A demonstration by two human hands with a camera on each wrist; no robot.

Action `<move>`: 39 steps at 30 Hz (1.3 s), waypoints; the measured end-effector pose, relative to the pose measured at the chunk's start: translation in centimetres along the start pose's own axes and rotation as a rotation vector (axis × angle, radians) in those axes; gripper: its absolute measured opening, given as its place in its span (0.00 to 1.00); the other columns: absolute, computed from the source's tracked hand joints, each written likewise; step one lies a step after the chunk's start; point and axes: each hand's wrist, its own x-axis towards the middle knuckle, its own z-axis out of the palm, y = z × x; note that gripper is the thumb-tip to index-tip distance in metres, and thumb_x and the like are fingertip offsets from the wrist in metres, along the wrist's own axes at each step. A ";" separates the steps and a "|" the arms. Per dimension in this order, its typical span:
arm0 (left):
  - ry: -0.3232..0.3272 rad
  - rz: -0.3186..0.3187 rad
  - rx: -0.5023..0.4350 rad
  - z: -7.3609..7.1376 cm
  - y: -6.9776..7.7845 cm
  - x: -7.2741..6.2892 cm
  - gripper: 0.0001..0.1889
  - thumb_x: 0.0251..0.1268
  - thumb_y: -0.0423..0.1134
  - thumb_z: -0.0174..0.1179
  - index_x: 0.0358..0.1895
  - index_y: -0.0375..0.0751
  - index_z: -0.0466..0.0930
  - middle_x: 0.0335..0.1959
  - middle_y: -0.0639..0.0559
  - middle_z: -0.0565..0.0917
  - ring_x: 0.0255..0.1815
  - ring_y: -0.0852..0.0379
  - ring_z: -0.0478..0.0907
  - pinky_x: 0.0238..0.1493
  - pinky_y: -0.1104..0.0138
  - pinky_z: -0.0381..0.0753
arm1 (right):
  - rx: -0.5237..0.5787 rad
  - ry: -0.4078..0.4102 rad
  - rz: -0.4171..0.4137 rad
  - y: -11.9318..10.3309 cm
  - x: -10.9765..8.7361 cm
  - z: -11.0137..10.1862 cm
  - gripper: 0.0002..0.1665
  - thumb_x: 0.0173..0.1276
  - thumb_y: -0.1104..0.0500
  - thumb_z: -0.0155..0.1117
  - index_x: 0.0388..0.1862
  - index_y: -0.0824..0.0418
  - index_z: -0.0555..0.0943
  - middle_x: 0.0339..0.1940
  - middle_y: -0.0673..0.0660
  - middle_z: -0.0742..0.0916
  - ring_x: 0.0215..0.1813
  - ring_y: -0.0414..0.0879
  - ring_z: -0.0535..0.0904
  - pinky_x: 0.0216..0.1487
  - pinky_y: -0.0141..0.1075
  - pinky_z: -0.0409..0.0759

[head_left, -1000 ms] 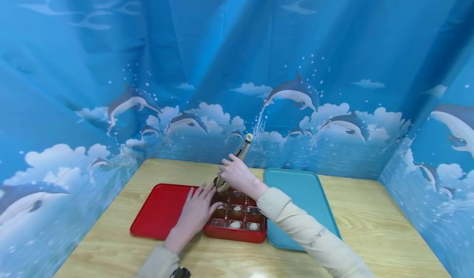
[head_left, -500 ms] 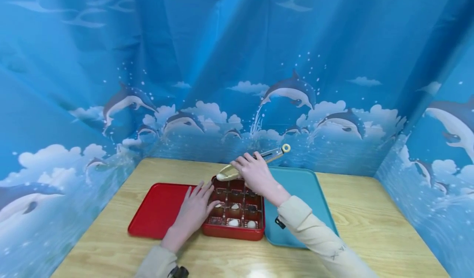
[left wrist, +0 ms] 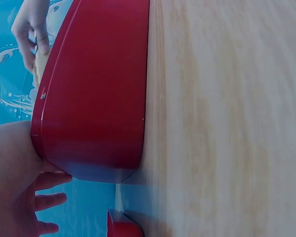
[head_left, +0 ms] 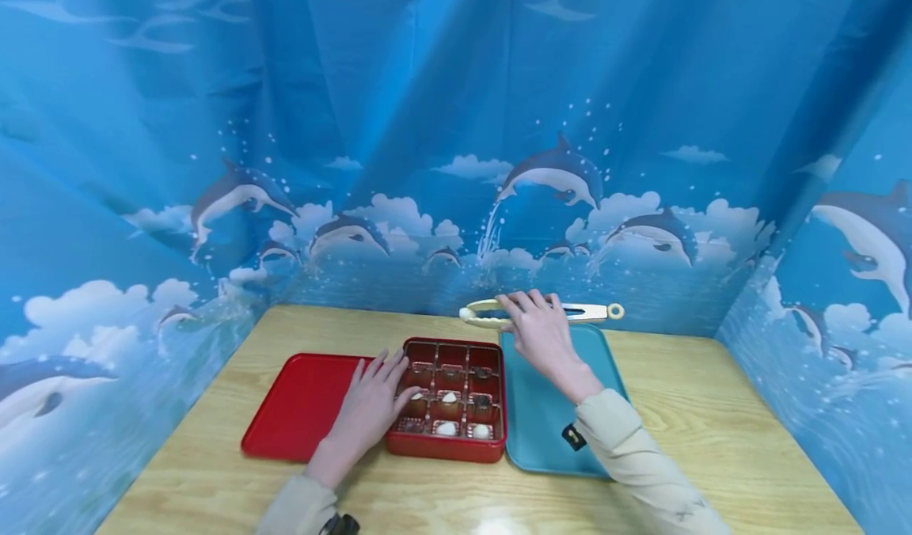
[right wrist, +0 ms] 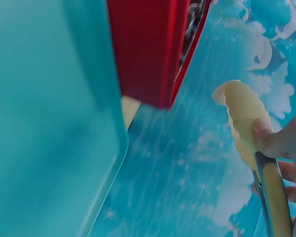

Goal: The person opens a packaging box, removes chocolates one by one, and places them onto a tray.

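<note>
My right hand (head_left: 545, 337) grips cream-tipped tongs (head_left: 584, 312) above the back edge of the blue-green tray (head_left: 563, 440). The tongs lie nearly level, tips to the left, with a small white piece (head_left: 466, 314) at the tips. In the right wrist view, the thumb presses on one arm of the tongs (right wrist: 246, 111). My left hand (head_left: 370, 404), fingers extended, rests at the left rim of a red box (head_left: 449, 446). Clear dividers split the box into compartments; several hold white or dark pieces, such as a white piece (head_left: 446, 429) at the front.
A red lid or tray (head_left: 299, 408) lies left of the box, partly behind the left hand. The blue-green tray touches or nearly touches the box's right side. All stand on a wooden table (head_left: 712, 424) with a dolphin-print curtain (head_left: 456, 123) behind.
The right hand has carried the tongs from the box's back left corner to the right, over the tray's back edge. The tongs have swung from steep to nearly level. The left hand stays put.
</note>
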 end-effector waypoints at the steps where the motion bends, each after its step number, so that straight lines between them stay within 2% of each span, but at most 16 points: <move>1: 0.000 0.000 0.001 0.0 0.0 0.0 0.33 0.73 0.56 0.58 0.72 0.37 0.72 0.74 0.42 0.71 0.77 0.37 0.62 0.75 0.39 0.57 | -0.005 -0.005 0.012 0.4 -0.2 0.0 0.24 0.67 0.65 0.69 0.62 0.55 0.84 0.51 0.56 0.87 0.51 0.54 0.80 0.44 0.49 0.74; 5: -0.002 0.000 0.004 0.0 0.1 0.0 0.33 0.73 0.57 0.58 0.72 0.37 0.72 0.74 0.42 0.71 0.77 0.37 0.61 0.75 0.39 0.57 | -0.019 -0.028 0.052 2.2 -1.1 0.1 0.23 0.67 0.65 0.69 0.61 0.56 0.84 0.50 0.57 0.87 0.51 0.55 0.80 0.44 0.49 0.73; 8: 0.001 0.003 -0.001 0.1 0.0 0.0 0.33 0.73 0.56 0.58 0.71 0.37 0.72 0.74 0.42 0.71 0.77 0.38 0.61 0.75 0.39 0.57 | -0.030 -0.065 0.083 3.4 -1.8 0.3 0.21 0.68 0.61 0.70 0.60 0.57 0.84 0.51 0.57 0.87 0.50 0.55 0.80 0.43 0.49 0.72; 14: 0.023 0.007 -0.015 0.1 -0.1 -0.1 0.32 0.73 0.55 0.59 0.71 0.36 0.73 0.73 0.42 0.72 0.77 0.37 0.61 0.75 0.39 0.57 | -0.114 -0.186 0.107 4.8 -2.9 1.0 0.24 0.64 0.54 0.76 0.58 0.57 0.85 0.49 0.58 0.87 0.49 0.56 0.80 0.42 0.49 0.72; 21: 0.008 0.003 -0.009 0.2 -0.2 0.0 0.32 0.73 0.55 0.59 0.71 0.37 0.72 0.74 0.42 0.71 0.77 0.37 0.61 0.75 0.39 0.57 | -0.157 -0.314 0.129 5.3 -4.0 1.6 0.24 0.62 0.51 0.77 0.56 0.57 0.85 0.46 0.58 0.86 0.48 0.56 0.79 0.43 0.49 0.72; 31: 0.032 0.018 -0.009 0.3 -0.3 0.1 0.31 0.74 0.54 0.58 0.70 0.36 0.73 0.73 0.42 0.72 0.76 0.37 0.63 0.74 0.39 0.58 | -0.161 -0.377 0.148 5.4 -4.1 2.2 0.22 0.63 0.51 0.75 0.55 0.57 0.85 0.43 0.58 0.86 0.47 0.56 0.78 0.46 0.52 0.72; 39: 0.031 0.021 -0.011 0.4 -0.3 0.1 0.31 0.74 0.54 0.58 0.70 0.35 0.73 0.73 0.41 0.72 0.76 0.37 0.63 0.74 0.39 0.59 | -0.121 -0.432 0.167 5.1 -4.4 2.6 0.25 0.65 0.52 0.74 0.59 0.59 0.84 0.46 0.59 0.86 0.50 0.57 0.78 0.46 0.53 0.71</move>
